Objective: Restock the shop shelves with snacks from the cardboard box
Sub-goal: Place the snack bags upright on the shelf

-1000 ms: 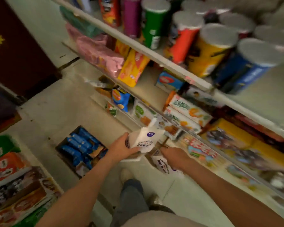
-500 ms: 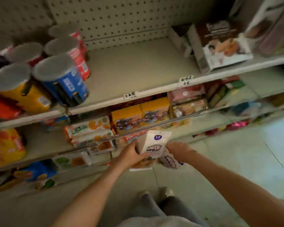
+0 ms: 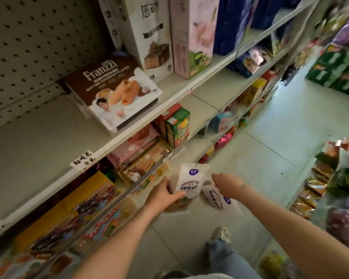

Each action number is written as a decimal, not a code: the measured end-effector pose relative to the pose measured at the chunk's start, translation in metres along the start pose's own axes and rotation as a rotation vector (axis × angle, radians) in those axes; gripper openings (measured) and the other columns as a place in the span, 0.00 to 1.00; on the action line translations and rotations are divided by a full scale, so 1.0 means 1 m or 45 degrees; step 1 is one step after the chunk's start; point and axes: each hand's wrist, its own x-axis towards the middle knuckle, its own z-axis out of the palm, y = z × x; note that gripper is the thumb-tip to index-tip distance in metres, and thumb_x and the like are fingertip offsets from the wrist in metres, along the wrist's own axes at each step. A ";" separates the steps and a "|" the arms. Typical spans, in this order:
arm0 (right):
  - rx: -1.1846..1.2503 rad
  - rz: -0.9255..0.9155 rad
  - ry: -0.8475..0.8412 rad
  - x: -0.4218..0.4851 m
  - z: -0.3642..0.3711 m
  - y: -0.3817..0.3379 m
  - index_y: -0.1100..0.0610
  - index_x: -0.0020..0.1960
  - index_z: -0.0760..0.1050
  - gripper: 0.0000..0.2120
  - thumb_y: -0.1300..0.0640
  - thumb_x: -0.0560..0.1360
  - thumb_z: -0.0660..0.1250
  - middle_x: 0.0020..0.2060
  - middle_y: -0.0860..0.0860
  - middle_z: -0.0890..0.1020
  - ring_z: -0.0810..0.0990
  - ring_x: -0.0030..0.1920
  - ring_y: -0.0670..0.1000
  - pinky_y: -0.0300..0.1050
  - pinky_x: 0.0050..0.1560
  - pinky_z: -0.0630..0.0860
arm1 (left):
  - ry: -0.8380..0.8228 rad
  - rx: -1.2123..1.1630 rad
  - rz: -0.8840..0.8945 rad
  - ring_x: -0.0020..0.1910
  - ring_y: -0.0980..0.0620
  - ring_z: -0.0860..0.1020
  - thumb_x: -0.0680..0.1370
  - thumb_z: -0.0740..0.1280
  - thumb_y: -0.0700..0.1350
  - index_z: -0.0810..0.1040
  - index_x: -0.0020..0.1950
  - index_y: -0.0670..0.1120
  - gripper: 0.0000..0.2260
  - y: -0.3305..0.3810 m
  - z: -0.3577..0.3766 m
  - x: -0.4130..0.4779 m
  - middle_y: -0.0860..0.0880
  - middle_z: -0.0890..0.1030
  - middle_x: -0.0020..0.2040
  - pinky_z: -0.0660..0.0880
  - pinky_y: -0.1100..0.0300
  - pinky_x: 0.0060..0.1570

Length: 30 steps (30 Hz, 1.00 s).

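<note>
The left hand has its grip closed round the lower edge of a white pouch, thumb across the front. The pouch carries a round purple logo near its top and the word "ROUGHAGE" above lines of Chinese print. It stands upright, its long axis running away from the person and the logo end pointing toward the shelves. The right hand curls its grip over a second pouch with the same print. This one is turned the other way, logo end toward the person, slanting down to the right. Both are held above the floor, in front of the lower shelves. On the shelf above lies a brown box marked "Franzzi" and "BUTTER COCONUT FLAVOR".
</note>
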 end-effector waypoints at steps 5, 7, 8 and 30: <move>-0.041 -0.025 0.011 0.036 -0.038 0.082 0.60 0.60 0.68 0.14 0.67 0.76 0.56 0.56 0.56 0.78 0.79 0.54 0.57 0.45 0.43 0.71 | 0.038 -0.064 -0.066 0.48 0.55 0.77 0.68 0.74 0.57 0.71 0.57 0.53 0.22 0.053 0.036 0.059 0.57 0.77 0.50 0.73 0.60 0.44; -0.038 -0.050 0.003 0.058 -0.054 0.105 0.60 0.61 0.68 0.14 0.67 0.76 0.56 0.57 0.56 0.78 0.78 0.55 0.57 0.44 0.45 0.73 | 0.061 -0.130 -0.127 0.48 0.55 0.78 0.67 0.75 0.57 0.72 0.55 0.52 0.22 0.064 0.046 0.081 0.56 0.79 0.51 0.76 0.55 0.49; -0.042 -0.061 0.009 0.067 -0.062 0.116 0.60 0.62 0.68 0.15 0.67 0.76 0.57 0.57 0.55 0.78 0.78 0.56 0.56 0.44 0.46 0.73 | 0.075 -0.153 -0.142 0.47 0.54 0.79 0.66 0.75 0.58 0.72 0.53 0.51 0.22 0.069 0.050 0.093 0.55 0.80 0.50 0.77 0.52 0.50; -0.538 -0.554 0.066 0.238 -0.136 0.175 0.60 0.71 0.57 0.25 0.64 0.77 0.61 0.55 0.57 0.79 0.81 0.51 0.55 0.45 0.45 0.78 | 0.261 -0.156 -0.390 0.53 0.54 0.77 0.65 0.76 0.59 0.69 0.65 0.52 0.33 0.123 0.073 0.206 0.56 0.77 0.55 0.75 0.57 0.51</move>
